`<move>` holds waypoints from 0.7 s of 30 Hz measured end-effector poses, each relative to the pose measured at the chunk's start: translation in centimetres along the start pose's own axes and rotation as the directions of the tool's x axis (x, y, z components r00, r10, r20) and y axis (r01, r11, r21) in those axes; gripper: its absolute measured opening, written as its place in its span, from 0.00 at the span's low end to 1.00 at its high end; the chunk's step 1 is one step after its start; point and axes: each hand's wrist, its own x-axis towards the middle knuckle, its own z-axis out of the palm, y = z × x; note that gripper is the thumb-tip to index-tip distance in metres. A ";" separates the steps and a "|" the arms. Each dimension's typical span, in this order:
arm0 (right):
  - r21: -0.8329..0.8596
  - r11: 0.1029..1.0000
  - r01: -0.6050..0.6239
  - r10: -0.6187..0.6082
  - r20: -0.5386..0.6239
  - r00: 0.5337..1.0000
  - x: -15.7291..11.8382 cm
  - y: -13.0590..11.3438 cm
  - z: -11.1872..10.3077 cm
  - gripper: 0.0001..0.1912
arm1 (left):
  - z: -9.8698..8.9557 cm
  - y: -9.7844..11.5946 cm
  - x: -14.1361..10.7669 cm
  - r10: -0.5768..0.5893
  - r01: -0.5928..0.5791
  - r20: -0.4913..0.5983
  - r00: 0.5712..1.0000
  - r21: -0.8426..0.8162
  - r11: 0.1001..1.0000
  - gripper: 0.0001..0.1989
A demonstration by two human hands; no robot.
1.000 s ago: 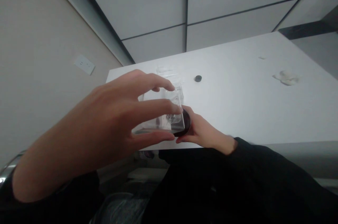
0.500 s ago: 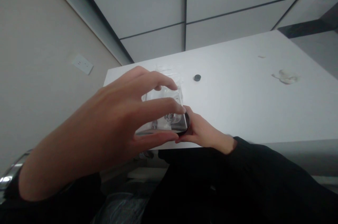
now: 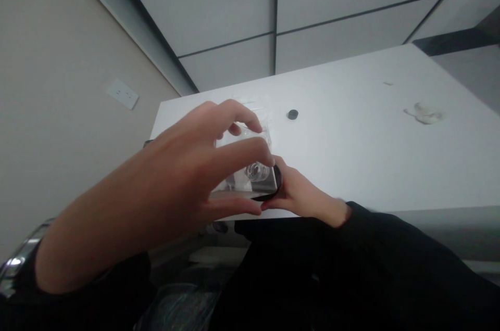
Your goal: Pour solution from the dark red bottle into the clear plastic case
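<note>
A clear, box-like container (image 3: pixel 258 187) with a ring-shaped detail and a dark rim at its right end lies near the front edge of the white table (image 3: pixel 351 149). My right hand (image 3: pixel 299 193) is closed around that dark end. Over the container hovers my left hand (image 3: pixel 195 164), its fingers curved and spread, hiding much of it. The index fingertip is close to the container's right edge; whether it touches I cannot tell. Thin clear plastic (image 3: pixel 260 112) shows just behind the left fingers.
A small dark round cap (image 3: pixel 292 114) sits toward the back of the table. Crumpled whitish scrap (image 3: pixel 425 113) and a tiny sliver (image 3: pixel 388 84) lie at the right. A dark corner (image 3: pixel 147 143) pokes out behind my left forearm. A wall with a socket (image 3: pixel 123 93) stands left.
My left hand has shifted slightly right, its thumb a little farther from the container's edge. The dark corner behind the left forearm now shows. My right hand keeps its hold.
</note>
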 end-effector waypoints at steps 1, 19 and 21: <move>-0.002 1.000 0.004 -0.004 -0.002 1.000 0.0 0.0 0.0 0.48 | 0.0 0.1 0.0 -0.003 0.003 0.004 1.000 -0.002 1.000 0.13; -0.010 0.998 -0.064 0.065 0.039 0.997 -0.1 -0.2 0.0 0.43 | 0.1 1.0 0.9 -0.017 0.016 0.025 1.000 0.015 1.000 0.13; -0.001 0.997 -0.080 0.080 0.043 0.996 -0.1 -0.5 -0.1 0.42 | 0.1 1.1 1.0 -0.025 0.025 0.018 1.000 0.006 1.000 0.13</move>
